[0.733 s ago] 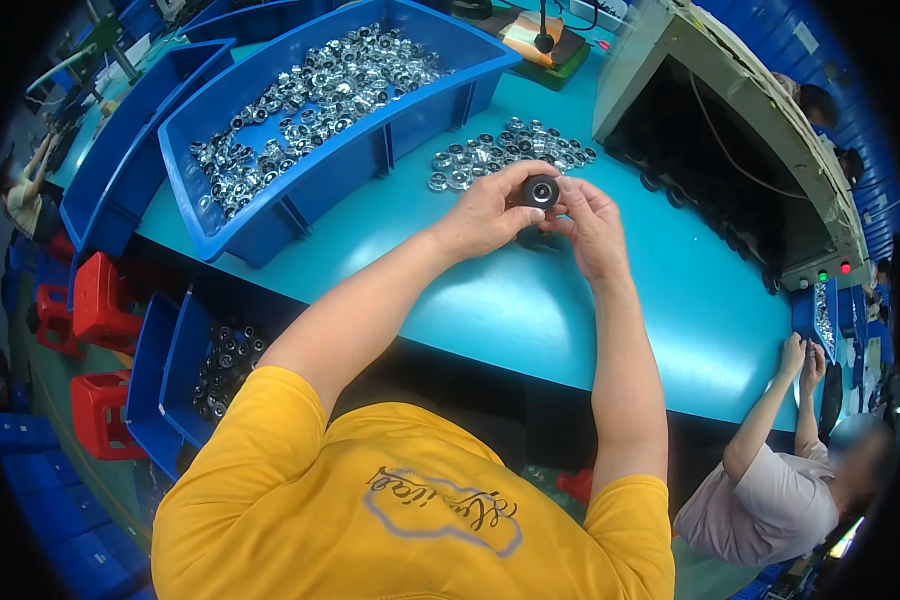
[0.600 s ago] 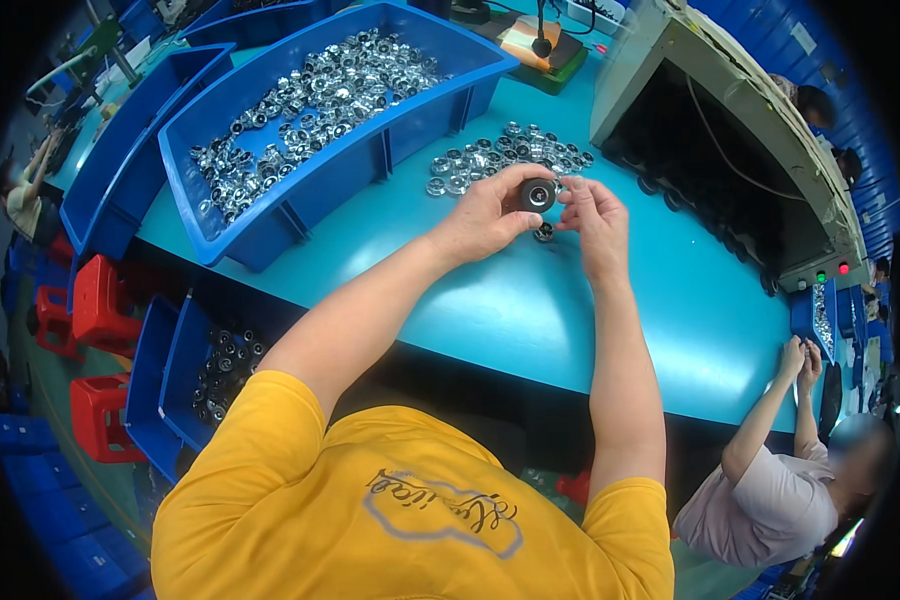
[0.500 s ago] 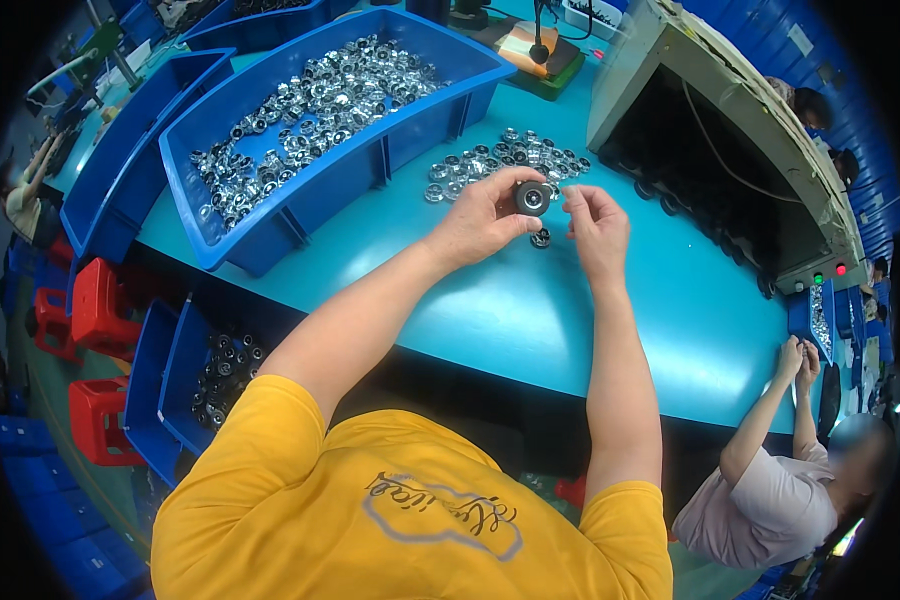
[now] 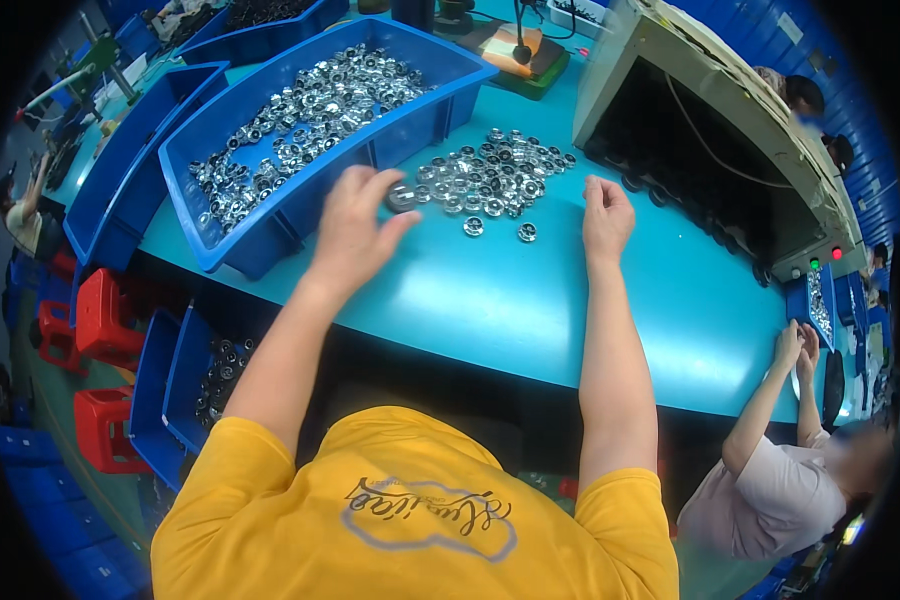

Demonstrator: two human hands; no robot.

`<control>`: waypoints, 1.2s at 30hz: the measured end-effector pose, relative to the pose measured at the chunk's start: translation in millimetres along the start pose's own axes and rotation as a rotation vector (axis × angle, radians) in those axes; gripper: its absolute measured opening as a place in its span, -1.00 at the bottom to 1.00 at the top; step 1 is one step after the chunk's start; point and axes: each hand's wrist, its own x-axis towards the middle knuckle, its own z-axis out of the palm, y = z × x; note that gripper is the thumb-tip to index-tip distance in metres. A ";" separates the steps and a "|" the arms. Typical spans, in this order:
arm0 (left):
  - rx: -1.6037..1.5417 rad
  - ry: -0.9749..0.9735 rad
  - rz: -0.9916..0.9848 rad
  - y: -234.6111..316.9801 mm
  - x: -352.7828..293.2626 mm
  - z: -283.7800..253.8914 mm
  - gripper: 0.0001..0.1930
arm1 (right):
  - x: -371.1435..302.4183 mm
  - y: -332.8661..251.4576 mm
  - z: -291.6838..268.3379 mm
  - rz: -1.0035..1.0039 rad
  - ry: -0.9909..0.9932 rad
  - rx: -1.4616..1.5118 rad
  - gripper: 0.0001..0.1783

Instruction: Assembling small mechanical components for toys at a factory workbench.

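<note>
My left hand [image 4: 355,228] is slightly blurred beside the big blue bin, thumb and fingers curved around a small black toy-like wheel [image 4: 401,198] at their tips. My right hand [image 4: 608,218] hovers over the turquoise table with its fingertips pressed together; whatever is in them, if anything, is hidden. Between the hands spreads a pile of shiny silver wheel hubs [image 4: 495,170]. Two single hubs, one on the left [image 4: 473,227] and one on the right [image 4: 527,232], lie in front of the pile.
The blue bin [image 4: 270,225] of silver hubs stands at the left. A beige machine [image 4: 595,90] with a dark opening stands at the right, black wheels along its edge. Red stools [image 4: 110,315] and bins sit below left. A co-worker [image 4: 765,500] works at the right.
My left hand has swung left with the wheel, away from my right hand. My right hand has shifted slightly, and a second hub now lies in front of the pile.
</note>
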 end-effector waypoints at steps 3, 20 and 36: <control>0.006 -0.088 -0.138 -22.9 -28.7 -13.0 -0.52 | 4.2 9.2 0.9 0.021 0.005 0.042 -0.70; -0.417 -0.065 0.139 50.0 32.5 60.1 -0.66 | 90.3 41.7 -10.5 -0.032 -0.099 -0.510 -0.62; -1.169 -0.185 -0.280 24.6 36.3 100.7 -0.67 | -0.5 -73.2 7.4 0.362 -0.570 0.509 -0.60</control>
